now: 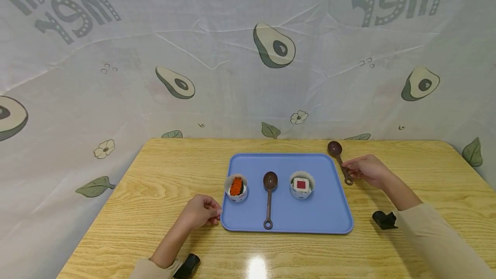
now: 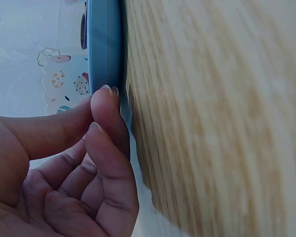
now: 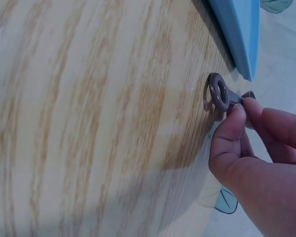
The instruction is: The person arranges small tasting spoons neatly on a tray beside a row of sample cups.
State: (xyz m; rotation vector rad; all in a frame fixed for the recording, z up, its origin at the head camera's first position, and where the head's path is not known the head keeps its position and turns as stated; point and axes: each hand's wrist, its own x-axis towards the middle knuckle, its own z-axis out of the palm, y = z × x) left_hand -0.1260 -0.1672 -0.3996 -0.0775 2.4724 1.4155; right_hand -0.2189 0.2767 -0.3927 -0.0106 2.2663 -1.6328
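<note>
A brown spoon with a ring-ended handle lies just past the right edge of the blue tray. My right hand pinches its handle; in the right wrist view, thumb and finger grip just behind the ring. My left hand holds the tray's left rim near the front corner, with thumb and index fingertip at the rim in the left wrist view. On the tray lies a second brown spoon. It sits between a paper cup with orange-topped sushi and a cup with a white, red-centred sushi roll.
The tray stands on a wood-grain table. Behind it hangs a pale cloth printed with avocados and leaves. Dark straps show near both wrists.
</note>
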